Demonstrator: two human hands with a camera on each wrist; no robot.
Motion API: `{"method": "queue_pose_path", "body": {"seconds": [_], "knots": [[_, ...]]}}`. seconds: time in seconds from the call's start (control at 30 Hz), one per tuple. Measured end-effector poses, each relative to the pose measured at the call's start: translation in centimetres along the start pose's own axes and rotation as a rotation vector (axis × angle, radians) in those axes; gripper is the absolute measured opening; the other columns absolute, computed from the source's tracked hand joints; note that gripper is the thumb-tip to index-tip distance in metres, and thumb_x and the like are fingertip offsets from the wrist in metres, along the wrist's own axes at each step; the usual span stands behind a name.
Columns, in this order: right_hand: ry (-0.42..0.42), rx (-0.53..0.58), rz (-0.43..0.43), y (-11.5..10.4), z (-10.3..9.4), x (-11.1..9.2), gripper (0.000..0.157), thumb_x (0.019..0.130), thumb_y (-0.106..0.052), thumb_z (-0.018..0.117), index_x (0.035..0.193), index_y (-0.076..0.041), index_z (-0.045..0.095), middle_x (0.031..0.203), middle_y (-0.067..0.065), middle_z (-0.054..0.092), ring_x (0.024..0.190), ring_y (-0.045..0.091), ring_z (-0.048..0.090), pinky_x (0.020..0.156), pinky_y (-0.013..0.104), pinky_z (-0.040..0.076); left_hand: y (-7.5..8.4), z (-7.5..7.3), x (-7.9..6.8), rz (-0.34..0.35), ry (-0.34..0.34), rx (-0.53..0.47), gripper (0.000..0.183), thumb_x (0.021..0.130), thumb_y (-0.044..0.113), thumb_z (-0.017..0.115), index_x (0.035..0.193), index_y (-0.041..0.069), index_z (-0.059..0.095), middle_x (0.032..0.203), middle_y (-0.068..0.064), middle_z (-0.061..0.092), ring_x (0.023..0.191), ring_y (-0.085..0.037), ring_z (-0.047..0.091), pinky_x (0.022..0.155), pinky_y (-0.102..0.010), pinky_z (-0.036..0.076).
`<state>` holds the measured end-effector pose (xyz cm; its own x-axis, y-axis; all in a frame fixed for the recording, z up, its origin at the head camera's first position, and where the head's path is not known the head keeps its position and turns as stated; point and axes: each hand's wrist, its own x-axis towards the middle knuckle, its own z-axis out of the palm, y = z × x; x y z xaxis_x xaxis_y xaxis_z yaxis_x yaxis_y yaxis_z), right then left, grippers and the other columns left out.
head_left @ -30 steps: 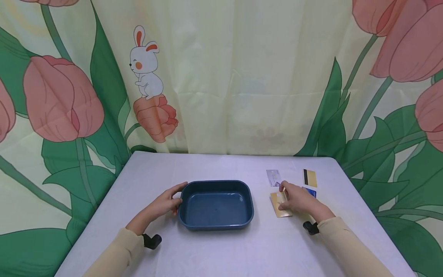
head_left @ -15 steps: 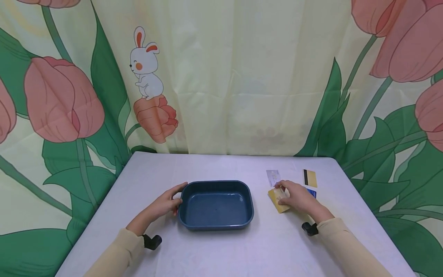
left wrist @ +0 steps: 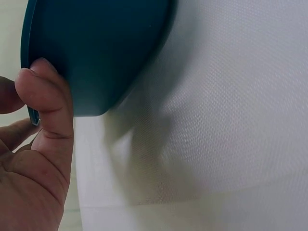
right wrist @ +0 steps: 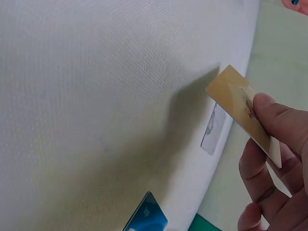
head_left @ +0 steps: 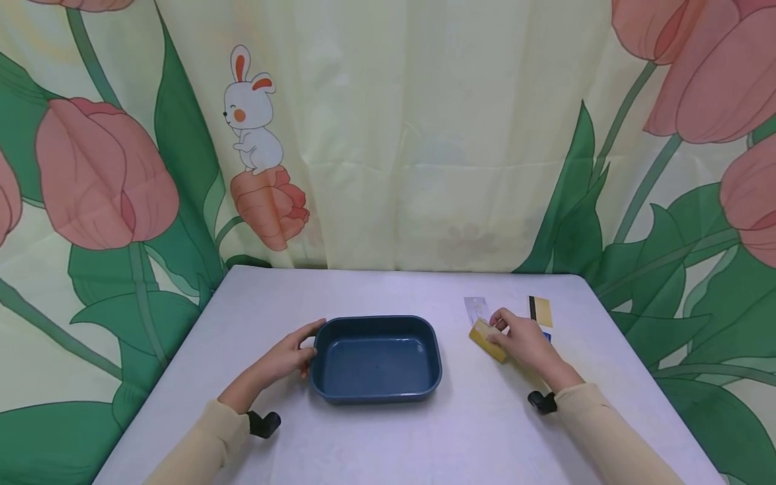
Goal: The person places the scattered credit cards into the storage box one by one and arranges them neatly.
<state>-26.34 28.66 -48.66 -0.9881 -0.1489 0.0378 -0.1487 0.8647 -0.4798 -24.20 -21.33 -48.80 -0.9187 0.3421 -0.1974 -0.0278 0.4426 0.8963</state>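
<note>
A dark blue rectangular plastic tub (head_left: 376, 364) stands in the middle of the table. At its left end my left hand (head_left: 283, 356) grips the rim; in the left wrist view the fingers (left wrist: 44, 96) and thumb lie on either side of that edge. My right hand (head_left: 529, 345) pinches a gold bank card (right wrist: 237, 107) between thumb and fingers. In the right wrist view this card is raised and tilted, apart from the cloth. Behind it lies a silver-grey card (head_left: 475, 308). A blue card (right wrist: 148, 215) is partly hidden by my right hand in the head view.
Another gold card with a black stripe (head_left: 541, 311) lies at the back right. A white cloth (head_left: 364, 444) covers the table, and a curtain printed with tulips and a rabbit (head_left: 388, 135) hangs behind it.
The right hand has lifted the gold card off the table and tilted it, moving it slightly back and left. The left hand and the tub hold their place.
</note>
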Motion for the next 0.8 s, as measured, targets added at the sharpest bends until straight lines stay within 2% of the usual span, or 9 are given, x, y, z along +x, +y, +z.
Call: {"method": "queue_pose_path", "body": {"seconds": [0.37,0.6,0.8], "knots": [[0.028,0.047,0.017,-0.3,-0.2,0.2,0.026,0.095,-0.025,0.075,0.115,-0.014,0.062,0.108,0.009,0.071,0.074,0.017,0.054,0.066,0.031,0.045,-0.1,-0.2,0.0,0.002,-0.007,-0.009,0.068,0.098,0.002,0.049,0.163,0.01,0.03,0.163,-0.024,0.034,0.062,-0.02,0.056,0.058,-0.031,0.052],[0.088,0.052,-0.017,-1.1,-0.7,0.2,0.026,0.096,-0.026,0.074,0.116,-0.013,0.064,0.107,0.009,0.072,0.067,0.016,0.053,0.06,0.03,0.043,-0.1,0.0,0.0,0.009,-0.014,0.0,0.067,0.098,0.002,0.048,0.163,0.009,0.03,0.162,-0.025,0.035,0.06,-0.02,0.056,0.059,-0.031,0.052],[0.124,0.085,-0.005,-1.6,-1.1,0.3,0.027,0.096,-0.028,0.074,0.117,-0.014,0.066,0.106,0.006,0.073,0.068,0.016,0.053,0.06,0.03,0.042,0.1,-0.1,-0.1,0.008,-0.019,-0.002,0.068,0.098,0.002,0.049,0.163,0.009,0.029,0.163,-0.025,0.034,0.059,-0.02,0.057,0.059,-0.031,0.052]]}}
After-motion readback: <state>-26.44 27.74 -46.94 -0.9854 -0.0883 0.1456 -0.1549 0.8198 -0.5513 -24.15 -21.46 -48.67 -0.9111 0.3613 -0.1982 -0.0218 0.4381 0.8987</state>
